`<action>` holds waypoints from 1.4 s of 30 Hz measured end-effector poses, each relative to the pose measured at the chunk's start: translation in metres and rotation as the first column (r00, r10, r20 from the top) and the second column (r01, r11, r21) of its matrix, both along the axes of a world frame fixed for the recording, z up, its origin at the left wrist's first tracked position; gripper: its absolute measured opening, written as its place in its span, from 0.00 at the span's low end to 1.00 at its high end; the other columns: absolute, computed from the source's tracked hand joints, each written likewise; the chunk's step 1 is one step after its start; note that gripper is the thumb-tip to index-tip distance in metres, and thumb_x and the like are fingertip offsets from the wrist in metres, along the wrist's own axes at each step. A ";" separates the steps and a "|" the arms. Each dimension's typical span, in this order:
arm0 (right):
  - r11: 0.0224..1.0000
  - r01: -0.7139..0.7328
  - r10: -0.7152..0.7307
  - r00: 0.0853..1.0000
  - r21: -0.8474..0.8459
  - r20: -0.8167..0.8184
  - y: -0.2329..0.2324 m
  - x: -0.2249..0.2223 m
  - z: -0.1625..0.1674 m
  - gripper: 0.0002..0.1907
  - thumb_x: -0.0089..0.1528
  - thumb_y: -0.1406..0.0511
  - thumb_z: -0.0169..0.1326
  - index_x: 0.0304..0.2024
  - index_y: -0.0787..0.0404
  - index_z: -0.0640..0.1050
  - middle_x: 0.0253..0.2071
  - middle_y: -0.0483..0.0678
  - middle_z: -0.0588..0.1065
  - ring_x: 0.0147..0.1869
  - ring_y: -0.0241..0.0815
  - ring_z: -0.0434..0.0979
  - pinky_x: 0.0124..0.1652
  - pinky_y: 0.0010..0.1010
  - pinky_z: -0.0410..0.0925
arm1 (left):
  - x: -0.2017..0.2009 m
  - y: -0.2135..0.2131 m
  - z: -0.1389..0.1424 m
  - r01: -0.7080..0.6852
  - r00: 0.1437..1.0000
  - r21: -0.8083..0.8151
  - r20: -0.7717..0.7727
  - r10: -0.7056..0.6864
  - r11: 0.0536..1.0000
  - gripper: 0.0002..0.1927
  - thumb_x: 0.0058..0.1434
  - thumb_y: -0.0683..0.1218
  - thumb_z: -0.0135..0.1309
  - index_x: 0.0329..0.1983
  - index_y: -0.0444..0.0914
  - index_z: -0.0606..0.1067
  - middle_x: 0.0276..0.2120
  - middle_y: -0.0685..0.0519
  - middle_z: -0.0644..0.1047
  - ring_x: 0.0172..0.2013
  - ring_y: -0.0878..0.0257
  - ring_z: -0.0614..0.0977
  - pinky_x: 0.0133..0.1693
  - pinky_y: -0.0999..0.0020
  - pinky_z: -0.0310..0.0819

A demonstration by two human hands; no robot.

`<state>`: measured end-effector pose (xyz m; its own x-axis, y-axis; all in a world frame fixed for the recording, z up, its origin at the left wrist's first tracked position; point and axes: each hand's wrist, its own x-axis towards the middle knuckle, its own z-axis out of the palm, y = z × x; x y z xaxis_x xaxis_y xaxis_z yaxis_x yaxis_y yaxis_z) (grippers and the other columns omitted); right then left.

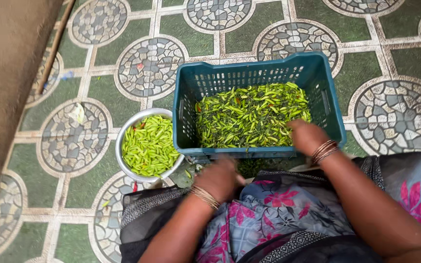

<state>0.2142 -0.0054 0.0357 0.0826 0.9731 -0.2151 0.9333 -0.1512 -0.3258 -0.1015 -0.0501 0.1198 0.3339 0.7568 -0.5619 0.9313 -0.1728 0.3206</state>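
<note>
A teal plastic crate [327, 100] full of green chillies [252, 114] stands on the floor in front of me. My right hand [305, 136] reaches into the crate's near right corner, fingers down among the chillies. My left hand [220, 178] hovers blurred just below the crate's front edge, over my lap, fingers curled; whether it holds a chilli cannot be made out. Left of the crate sits a round steel bowl [121, 146] filled with lighter green chillies [149, 146].
The floor is green tile with round grey stone patterns [149, 65]. A brown cloth-covered surface [6, 73] runs along the left side. My floral clothing [278, 214] covers my lap below the crate. A few loose chillies lie between bowl and crate.
</note>
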 end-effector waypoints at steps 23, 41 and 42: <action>0.612 -0.561 0.711 0.699 -0.558 0.077 0.091 -0.092 -0.067 0.40 0.60 0.71 0.60 0.70 0.37 0.64 0.78 0.41 0.50 0.80 0.50 0.50 0.73 0.51 0.52 | 0.080 -0.032 -0.107 0.611 0.690 -0.475 -0.073 -0.720 0.634 0.41 0.54 0.48 0.61 0.72 0.44 0.63 0.65 0.46 0.72 0.61 0.42 0.76 0.56 0.37 0.72; 0.963 0.151 -0.227 0.901 -0.225 -0.368 0.100 0.026 -0.045 0.14 0.56 0.75 0.62 0.43 0.60 0.81 0.47 0.53 0.77 0.50 0.54 0.80 0.47 0.47 0.76 | 0.083 -0.019 -0.107 0.628 0.704 -0.431 -0.041 -0.709 0.648 0.35 0.57 0.50 0.59 0.70 0.43 0.68 0.64 0.47 0.74 0.59 0.40 0.78 0.54 0.33 0.73; 0.907 0.253 -0.398 0.776 -0.338 -0.489 0.098 0.030 -0.037 0.13 0.57 0.76 0.61 0.44 0.63 0.78 0.42 0.53 0.78 0.48 0.55 0.81 0.44 0.48 0.77 | 0.083 -0.016 -0.107 0.615 0.731 -0.405 -0.026 -0.682 0.676 0.33 0.59 0.51 0.56 0.69 0.43 0.70 0.63 0.47 0.74 0.59 0.41 0.78 0.53 0.34 0.74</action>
<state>0.2444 0.0926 -0.0012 0.1856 0.8195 -0.5422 0.4975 -0.5542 -0.6673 -0.0187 -0.0665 0.0125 0.5448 0.1268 -0.8290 0.6689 -0.6618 0.3384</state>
